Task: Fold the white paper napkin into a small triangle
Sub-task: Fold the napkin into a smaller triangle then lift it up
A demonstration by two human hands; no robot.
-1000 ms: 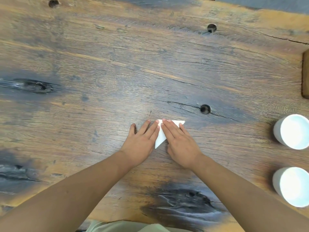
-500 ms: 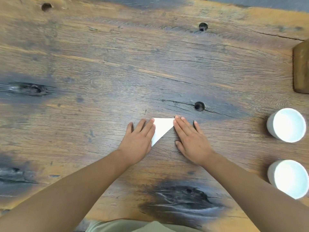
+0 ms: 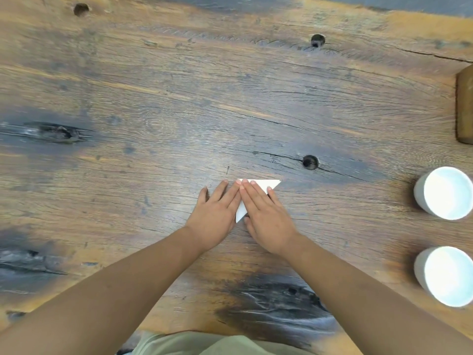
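The white paper napkin (image 3: 268, 184) lies flat on the wooden table (image 3: 153, 111) as a small triangle, its upper right tip and lower point showing between my hands. My left hand (image 3: 217, 211) rests palm down along the triangle's left edge, fingers straight. My right hand (image 3: 266, 216) lies flat on top of the napkin, fingers together and covering most of it. The two hands touch at the index fingers. Neither hand grips the paper; both press down on it.
Two white cups stand at the right edge, one (image 3: 445, 192) farther and one (image 3: 446, 275) nearer. A brown wooden block (image 3: 464, 106) sits at the far right. Dark knot holes (image 3: 310, 161) mark the tabletop beyond the napkin.
Half a second ago my right hand lay on the table to the right of the napkin; it has slid left onto the triangle and now covers most of it. My left hand has stayed put.
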